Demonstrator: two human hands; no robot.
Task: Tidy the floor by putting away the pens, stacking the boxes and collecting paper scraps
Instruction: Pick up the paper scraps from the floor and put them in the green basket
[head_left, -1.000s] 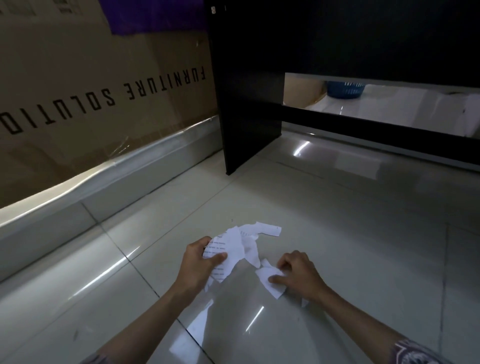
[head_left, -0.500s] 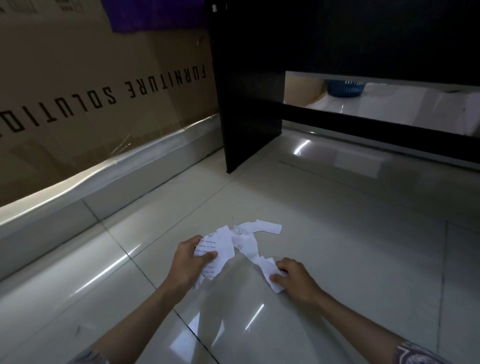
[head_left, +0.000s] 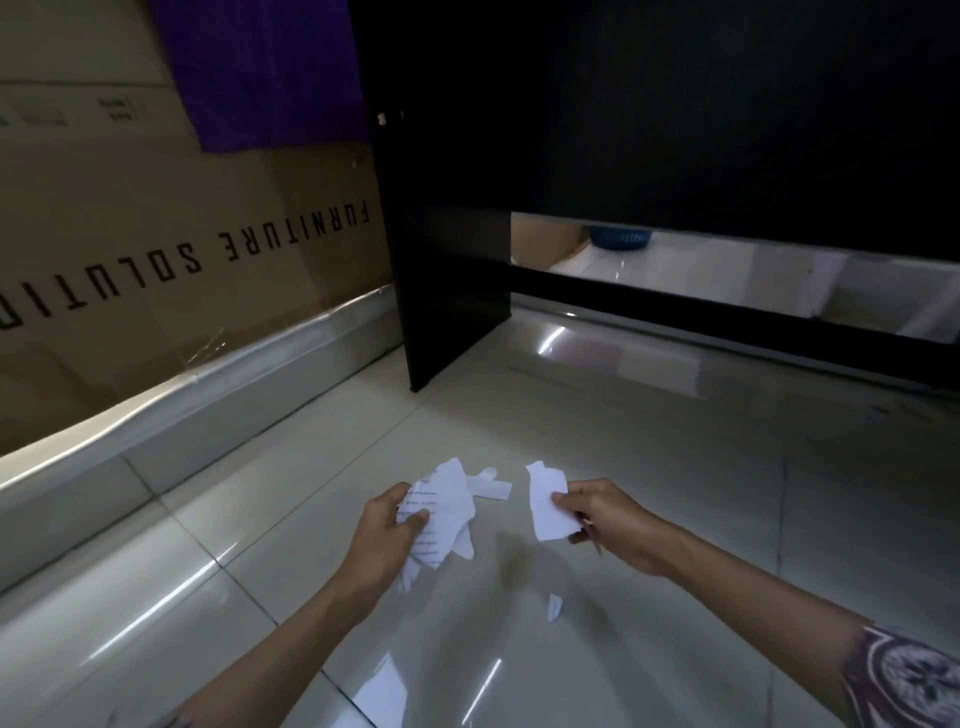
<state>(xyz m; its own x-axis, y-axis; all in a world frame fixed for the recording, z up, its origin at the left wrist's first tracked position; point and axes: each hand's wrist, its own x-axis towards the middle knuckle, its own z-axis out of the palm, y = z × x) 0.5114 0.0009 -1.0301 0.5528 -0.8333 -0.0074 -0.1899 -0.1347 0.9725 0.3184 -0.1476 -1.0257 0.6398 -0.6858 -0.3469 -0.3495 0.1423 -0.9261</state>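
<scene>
L hand (head_left: 387, 530) & R hand (head_left: 605, 522): both pinching, raised, apart

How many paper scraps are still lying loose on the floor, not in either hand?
1: a small white torn paper scrap on the glossy tile floor, between the forearms. More may hide behind the left hand's bunch of printed white paper scraps.

Two bare arms, no rings or watch seen. Left hand (head_left: 387, 530) & right hand (head_left: 608, 519) have nothing on them. Right arm has a short sleeve (head_left: 904, 680) w/ a dark, busy pattern & a pale round swirl. Left sleeve is barely seen at the bottom edge.
</scene>
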